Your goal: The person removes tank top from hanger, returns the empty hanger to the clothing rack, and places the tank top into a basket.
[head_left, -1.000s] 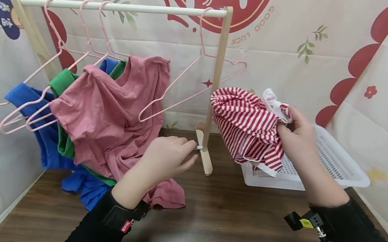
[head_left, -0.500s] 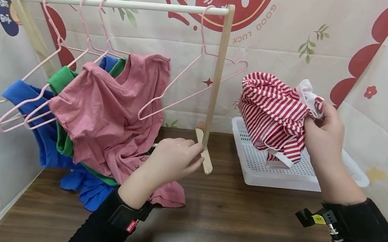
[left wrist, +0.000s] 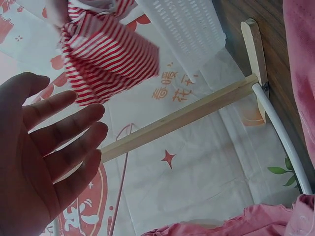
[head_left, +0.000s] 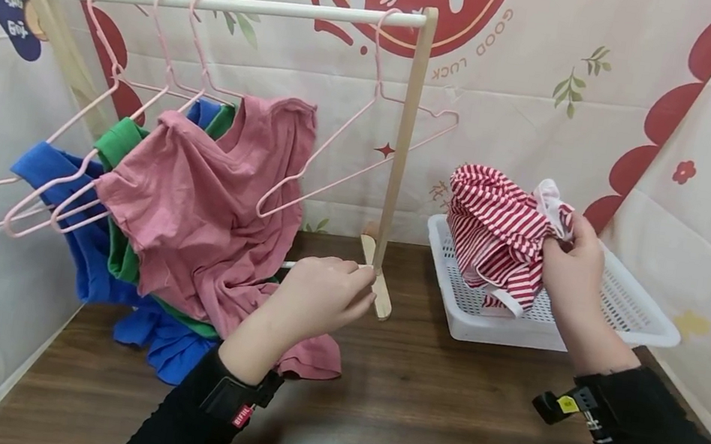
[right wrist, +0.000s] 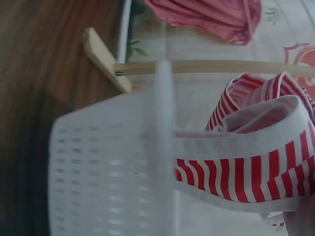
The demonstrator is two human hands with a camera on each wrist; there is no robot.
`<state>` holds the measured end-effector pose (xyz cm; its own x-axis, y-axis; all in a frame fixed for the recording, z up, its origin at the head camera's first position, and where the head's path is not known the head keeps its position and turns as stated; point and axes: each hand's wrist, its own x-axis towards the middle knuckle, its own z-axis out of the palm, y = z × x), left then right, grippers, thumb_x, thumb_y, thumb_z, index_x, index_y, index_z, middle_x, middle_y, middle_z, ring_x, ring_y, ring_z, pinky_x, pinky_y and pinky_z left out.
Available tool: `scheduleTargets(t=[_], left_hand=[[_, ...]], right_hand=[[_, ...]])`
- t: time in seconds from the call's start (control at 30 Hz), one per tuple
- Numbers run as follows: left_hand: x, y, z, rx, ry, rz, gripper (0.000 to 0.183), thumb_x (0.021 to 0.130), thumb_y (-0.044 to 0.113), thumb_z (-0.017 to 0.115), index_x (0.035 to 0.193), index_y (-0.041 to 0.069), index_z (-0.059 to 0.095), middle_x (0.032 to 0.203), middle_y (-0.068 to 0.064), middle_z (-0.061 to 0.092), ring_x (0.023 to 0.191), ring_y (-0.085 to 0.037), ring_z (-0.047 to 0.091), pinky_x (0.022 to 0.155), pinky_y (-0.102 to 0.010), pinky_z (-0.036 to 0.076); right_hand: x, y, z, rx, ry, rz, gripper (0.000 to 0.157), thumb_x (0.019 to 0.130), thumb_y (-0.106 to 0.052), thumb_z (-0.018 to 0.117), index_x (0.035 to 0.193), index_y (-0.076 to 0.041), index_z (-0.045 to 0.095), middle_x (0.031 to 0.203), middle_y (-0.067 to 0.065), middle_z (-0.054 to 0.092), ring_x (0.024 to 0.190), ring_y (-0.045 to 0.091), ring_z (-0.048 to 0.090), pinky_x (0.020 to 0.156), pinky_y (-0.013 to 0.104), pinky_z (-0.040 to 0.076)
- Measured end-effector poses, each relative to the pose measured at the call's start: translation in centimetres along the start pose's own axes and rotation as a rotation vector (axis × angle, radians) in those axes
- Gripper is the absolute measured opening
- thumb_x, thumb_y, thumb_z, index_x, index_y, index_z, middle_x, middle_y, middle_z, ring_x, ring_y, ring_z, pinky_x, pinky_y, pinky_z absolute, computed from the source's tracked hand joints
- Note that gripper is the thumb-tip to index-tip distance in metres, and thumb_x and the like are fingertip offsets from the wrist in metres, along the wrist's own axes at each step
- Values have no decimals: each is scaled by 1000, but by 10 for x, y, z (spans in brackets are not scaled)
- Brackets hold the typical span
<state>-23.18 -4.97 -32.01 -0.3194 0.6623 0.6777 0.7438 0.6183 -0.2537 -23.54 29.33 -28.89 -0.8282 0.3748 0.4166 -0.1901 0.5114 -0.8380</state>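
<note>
A red-and-white striped garment (head_left: 497, 231) with white trim hangs bunched over the white basket (head_left: 646, 312). My right hand (head_left: 572, 271) pinches it near its white edge. In the right wrist view the garment's white band (right wrist: 236, 140) shows large beside the basket's rim. My left hand (head_left: 324, 290) is in front of the rack's right foot, holding nothing. Its fingers look loosely bent in the left wrist view, well apart from the striped garment (left wrist: 108, 59). A bare pink hanger (head_left: 372, 107) hangs at the right end of the rack's rail (head_left: 256, 7).
Left of the bare hanger, a pink top (head_left: 216, 195), a green garment (head_left: 117, 143) and a blue garment (head_left: 49, 171) hang on pink hangers, their lower parts reaching the wooden table (head_left: 411, 412). The rack's right post (head_left: 403, 145) stands between them and the basket.
My right hand has carried the striped garment rightward, away from the rack post, then lowered it slightly over the basket. My left hand has shifted slightly to the right.
</note>
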Motion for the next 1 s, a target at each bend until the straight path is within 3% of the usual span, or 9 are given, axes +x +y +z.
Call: scheduleTargets(t=[0.13,0.37,0.67,0.87,1.0], left_hand=[[-1,0,0,-5,-2,-3,14,90,27,62,85,14,62,69,3,61,59,-16,60,45,-30,44],[-4,0,-1,-10,-34,-10,16,90,29,62,85,14,60,69,2,60,58,-18,60,45,-31,43],[-6,-2,-1,-17,-36,-4,16,90,29,63,84,14,61,70,3,61,58,-16,59,46,-30,43],[-7,-1,-1,-23,-55,-14,17,89,29,64,84,13,61,70,2,61,60,-18,60,46,-31,43],[-8,0,1,-24,-59,-21,17,89,29,64,84,13,60,70,1,60,61,-19,61,48,-32,45]], right_hand=[[-1,9,9,-55,-43,55,50,103,-27,39,151,-17,34,140,13,46,113,21,50,81,18,48],[-5,19,19,-119,-89,92,52,103,-16,34,154,-10,26,149,17,39,126,28,44,102,47,40],[-5,32,18,-200,-177,90,54,101,-10,35,152,0,23,148,29,34,132,43,37,103,59,33],[-6,37,22,-264,-250,111,55,100,-8,32,151,7,18,145,35,32,129,47,39,99,58,37],[-3,36,24,-331,-289,103,57,98,-5,34,148,14,13,145,41,26,132,51,33,102,60,32]])
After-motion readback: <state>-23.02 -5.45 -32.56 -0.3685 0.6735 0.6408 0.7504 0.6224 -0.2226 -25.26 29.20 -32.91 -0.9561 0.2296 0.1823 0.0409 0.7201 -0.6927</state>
